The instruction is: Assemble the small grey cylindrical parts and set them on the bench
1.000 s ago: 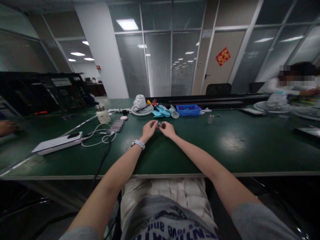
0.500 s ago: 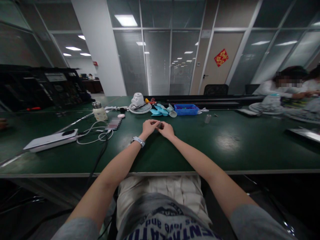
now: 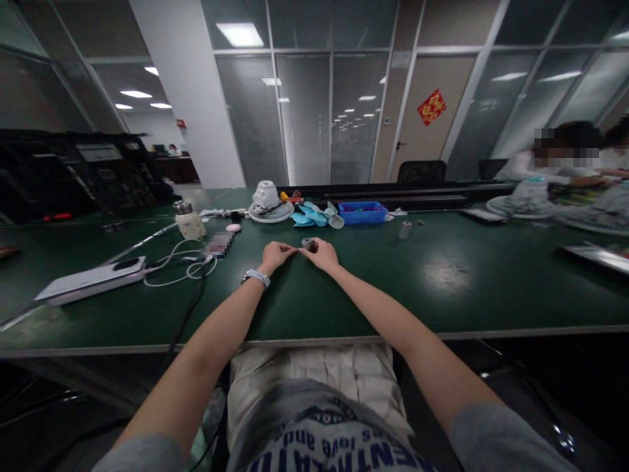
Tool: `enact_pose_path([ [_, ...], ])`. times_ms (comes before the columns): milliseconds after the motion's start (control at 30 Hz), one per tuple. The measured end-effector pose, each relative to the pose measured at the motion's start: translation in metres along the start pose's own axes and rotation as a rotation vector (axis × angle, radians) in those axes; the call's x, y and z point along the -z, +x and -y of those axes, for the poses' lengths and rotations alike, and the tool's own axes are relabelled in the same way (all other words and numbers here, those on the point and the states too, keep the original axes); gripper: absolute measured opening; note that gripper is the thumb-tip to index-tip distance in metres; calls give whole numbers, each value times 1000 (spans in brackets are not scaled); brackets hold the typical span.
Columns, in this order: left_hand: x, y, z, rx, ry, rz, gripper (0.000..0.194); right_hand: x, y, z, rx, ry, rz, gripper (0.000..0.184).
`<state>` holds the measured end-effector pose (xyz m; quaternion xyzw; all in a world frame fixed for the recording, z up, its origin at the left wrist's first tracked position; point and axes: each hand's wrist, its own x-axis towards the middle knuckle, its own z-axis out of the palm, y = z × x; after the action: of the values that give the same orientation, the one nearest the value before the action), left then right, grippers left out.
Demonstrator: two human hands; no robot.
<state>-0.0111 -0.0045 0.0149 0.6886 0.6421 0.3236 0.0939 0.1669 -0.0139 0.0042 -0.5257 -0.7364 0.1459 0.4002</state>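
Note:
My right hand (image 3: pixel 323 254) grips a small grey metal cylinder (image 3: pixel 307 243), thumb in front and fingers curled round its far side. The cylinder stands about upright, with its round top showing; the fingers cover much of its side. Just to the left, my left hand (image 3: pixel 276 255) has its thumb and fingers pressed together, the tips pointing at the cylinder with a slight gap. Whatever may be in that pinch is too small to make out. A second grey metal cylinder (image 3: pixel 405 229) stands on the green table (image 3: pixel 373 295) to the right.
Behind my hands are a white fan base (image 3: pixel 268 202), light-blue fan blades (image 3: pixel 312 214) and a blue bin (image 3: pixel 362 212). To the left lie a phone (image 3: pixel 217 244), white cables, a power bank (image 3: pixel 91 278) and a bottle (image 3: pixel 189 221). A co-worker (image 3: pixel 555 160) sits far right.
My left hand has moved left, away from the right hand, so the cylinder's top now shows. The right hand still holds the cylinder. The whole view has shifted slightly.

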Motion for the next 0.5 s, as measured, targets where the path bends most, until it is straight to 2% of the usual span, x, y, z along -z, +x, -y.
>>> enact_pose_path([
  [67,-2,-1,4,33,26,58,30,5,2,-3,-10,-6,-16,43],
  [133,-3,-1,4,46,28,72,31,19,6,-12,-37,-44,-74,42],
  [233,-3,-2,1,56,16,87,32,58,9,-39,-133,-156,-281,41],
  [367,-3,-2,0,44,9,93,32,120,3,-92,-384,-341,-618,39],
  [433,-4,-2,1,38,9,96,31,142,-4,-116,-548,-367,-717,38],
  [500,-4,-2,1,33,7,99,31,154,-9,-134,-691,-352,-762,37],
])
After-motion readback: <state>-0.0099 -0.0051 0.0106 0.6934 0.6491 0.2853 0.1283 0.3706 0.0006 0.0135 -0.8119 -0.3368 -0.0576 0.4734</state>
